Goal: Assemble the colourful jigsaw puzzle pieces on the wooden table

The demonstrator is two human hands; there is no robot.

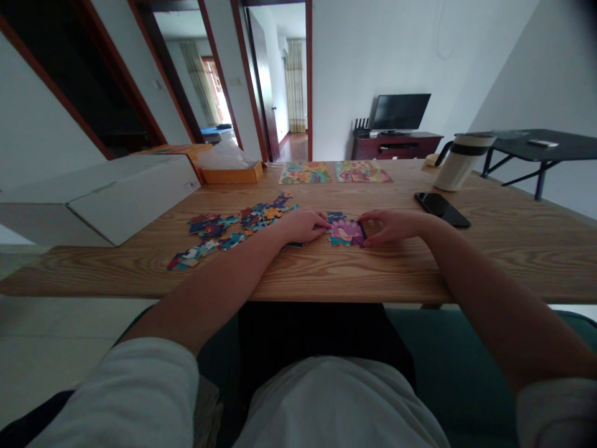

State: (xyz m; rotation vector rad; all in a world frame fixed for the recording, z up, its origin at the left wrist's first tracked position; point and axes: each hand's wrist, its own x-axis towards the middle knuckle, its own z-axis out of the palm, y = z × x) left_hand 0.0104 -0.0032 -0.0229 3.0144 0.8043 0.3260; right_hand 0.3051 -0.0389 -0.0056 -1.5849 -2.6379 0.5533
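Observation:
A partly joined jigsaw puzzle (346, 231) with a pink-purple figure and teal edges lies flat on the wooden table between my hands. My left hand (305, 225) is closed at its left edge, fingertips pinched on a jigsaw piece that they mostly hide. On the other side, my right hand (389, 227) touches the puzzle's right border, thumb and fingers apart around the corner. Loose jigsaw pieces (261, 214) in blue, orange and red are spread to the left, partly behind my left forearm. A dark piece (295, 244) shows just below my left hand.
Two colourful picture sheets (305, 173) lie at the table's far edge. A white box (135, 193) and an orange open box (233, 174) stand at the left. To the right are a black phone (442, 209) and a cream jug (461, 165) with a dark handle.

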